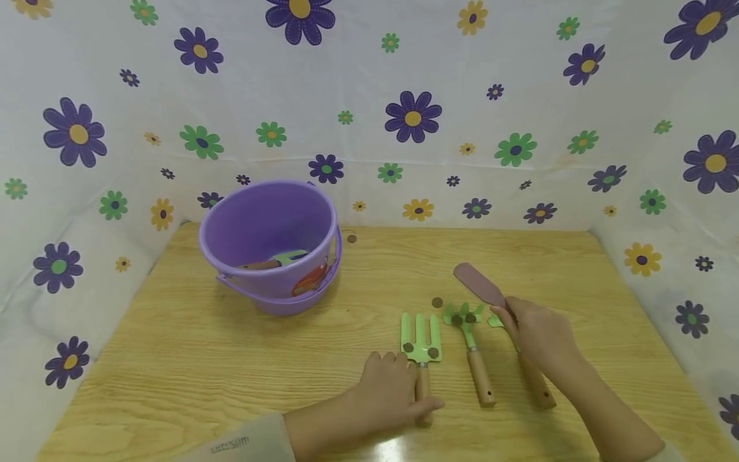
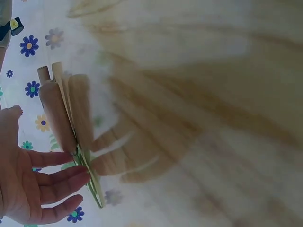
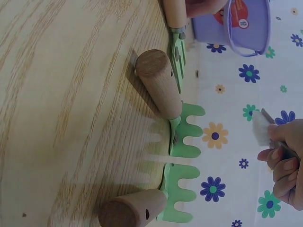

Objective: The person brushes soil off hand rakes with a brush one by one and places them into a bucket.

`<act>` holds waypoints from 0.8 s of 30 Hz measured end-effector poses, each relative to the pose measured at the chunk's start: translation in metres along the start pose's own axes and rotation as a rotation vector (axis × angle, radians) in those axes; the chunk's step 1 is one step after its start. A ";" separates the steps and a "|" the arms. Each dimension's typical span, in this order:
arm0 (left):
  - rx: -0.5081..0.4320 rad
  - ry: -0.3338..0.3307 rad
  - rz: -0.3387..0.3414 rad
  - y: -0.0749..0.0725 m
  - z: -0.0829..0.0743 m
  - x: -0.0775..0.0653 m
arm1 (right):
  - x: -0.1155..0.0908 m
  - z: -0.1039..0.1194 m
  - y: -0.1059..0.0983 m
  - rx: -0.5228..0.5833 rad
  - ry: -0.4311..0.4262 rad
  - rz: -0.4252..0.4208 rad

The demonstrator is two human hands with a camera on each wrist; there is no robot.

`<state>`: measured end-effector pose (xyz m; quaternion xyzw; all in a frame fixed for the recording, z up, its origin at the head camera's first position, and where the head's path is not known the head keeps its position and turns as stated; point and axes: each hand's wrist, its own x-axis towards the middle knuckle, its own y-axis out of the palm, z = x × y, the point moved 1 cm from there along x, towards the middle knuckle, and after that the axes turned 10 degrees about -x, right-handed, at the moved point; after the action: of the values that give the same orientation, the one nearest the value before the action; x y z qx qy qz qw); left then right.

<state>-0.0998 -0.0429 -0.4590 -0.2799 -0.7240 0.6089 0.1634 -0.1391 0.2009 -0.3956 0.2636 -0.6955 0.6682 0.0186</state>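
Note:
My left hand (image 1: 389, 391) lies beside a green hand fork (image 1: 423, 350), thumb across its wooden handle, fingers at its neck. In the left wrist view its fingers (image 2: 59, 184) are fairly straight and touch the metal shaft. My right hand (image 1: 539, 330) grips a tool with a flat, rounded, brownish-pink blade (image 1: 476, 282); its handle is hidden in the fist. Below that hand lies a green-headed tool with a wooden handle (image 1: 535, 378), its toothed head (image 3: 180, 194) plain in the right wrist view. A green hand rake (image 1: 479, 372) rests between the hands.
A purple bucket (image 1: 288, 289) stands at the back left, handle hanging down its front. Inside lies a tool with a wooden grip (image 1: 260, 265) and green head. Small brown discs lie on the fork, the rake and the wooden table (image 1: 231, 366). A flowered cloth (image 1: 358, 83) hangs behind.

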 end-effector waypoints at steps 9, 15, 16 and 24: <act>0.100 -0.050 -0.025 0.008 -0.002 0.014 | -0.002 -0.001 0.003 0.032 0.038 0.066; 0.043 -0.107 0.019 0.010 -0.001 0.023 | -0.002 -0.001 0.001 0.034 0.048 0.088; 0.023 -0.116 0.030 0.010 -0.002 0.024 | -0.002 -0.001 0.000 0.036 0.049 0.089; 0.272 -0.012 0.235 0.002 -0.007 0.019 | -0.003 0.000 0.000 0.039 0.058 0.102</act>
<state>-0.1101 -0.0255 -0.4611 -0.3342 -0.5982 0.7178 0.1233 -0.1366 0.2022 -0.3966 0.2088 -0.6941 0.6890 -0.0006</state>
